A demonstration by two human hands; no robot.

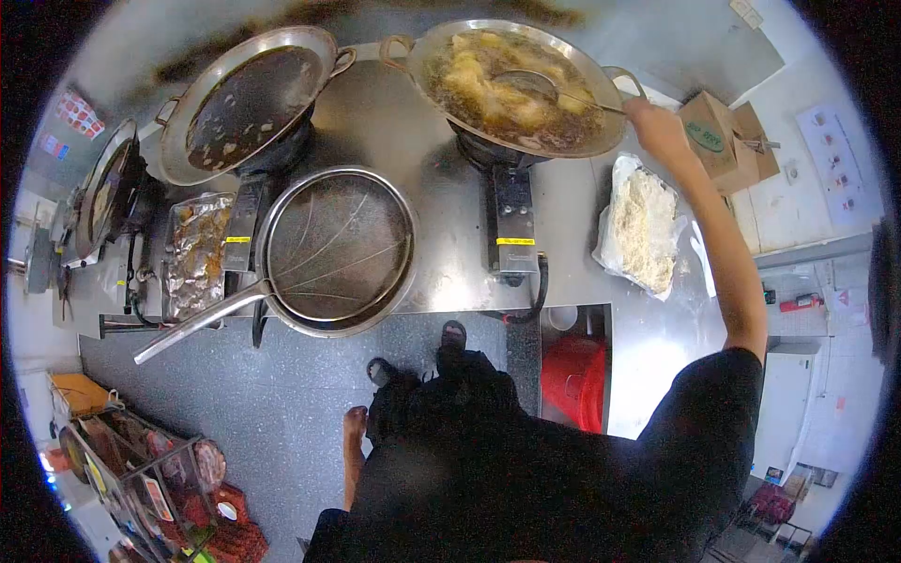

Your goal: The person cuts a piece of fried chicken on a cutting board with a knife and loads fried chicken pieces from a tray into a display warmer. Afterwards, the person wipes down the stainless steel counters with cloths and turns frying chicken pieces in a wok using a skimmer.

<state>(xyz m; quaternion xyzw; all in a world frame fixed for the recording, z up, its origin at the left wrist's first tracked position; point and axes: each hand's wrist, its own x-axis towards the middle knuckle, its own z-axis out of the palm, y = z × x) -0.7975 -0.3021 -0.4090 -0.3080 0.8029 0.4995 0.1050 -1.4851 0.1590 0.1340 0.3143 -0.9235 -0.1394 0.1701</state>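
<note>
My right hand (660, 129) is closed round the handle of a metal skimmer (527, 84) at the right rim of a large wok (601, 75). The round head of the skimmer lies in bubbling oil among pale golden frying pieces (474, 75). Down beside my body hangs my left hand (355, 420), its fingers curled, with nothing visible in it. Nearest below my right hand is a tray of white flour-like coating (640, 230), lined with plastic.
A second wok (249, 103) of dark oil with floating bits stands to the left. A large strainer (343, 244) rests over a bowl at the counter's front edge, its handle jutting out. A foil-lined tray (199, 249), a cardboard box (715, 141) and a red bucket (574, 380) are nearby.
</note>
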